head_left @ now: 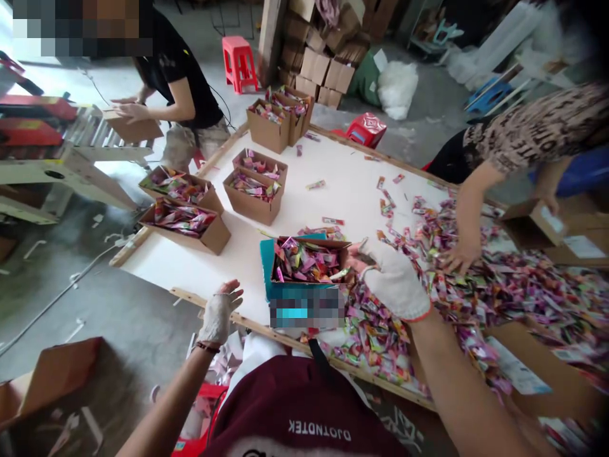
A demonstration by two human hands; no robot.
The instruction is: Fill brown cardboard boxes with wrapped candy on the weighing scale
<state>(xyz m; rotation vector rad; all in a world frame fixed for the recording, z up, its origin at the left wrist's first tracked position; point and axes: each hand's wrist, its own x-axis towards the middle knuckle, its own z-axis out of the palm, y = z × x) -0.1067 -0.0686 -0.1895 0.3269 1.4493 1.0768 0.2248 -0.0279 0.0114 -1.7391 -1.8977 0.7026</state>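
My left hand (219, 312), in a fingerless white glove, hangs open at the near wooden edge of the white table (333, 190), touching nothing. My right hand (392, 276), in a white glove, rests at the right side of a cardboard box (308, 260) full of colourful small packets; its fingers curl toward the box rim, and I cannot see whether they hold any packets. That box sits on a teal scale (266, 266). A large heap of loose packets (499, 285) spreads to the right of the box.
Several filled cardboard boxes (183, 216) stand at the table's left and far end. A person in a patterned sleeve reaches a hand (459, 257) into the heap. Another person in black (181, 82) holds a box at the far left. A red stool (239, 60) and stacked cartons stand behind.
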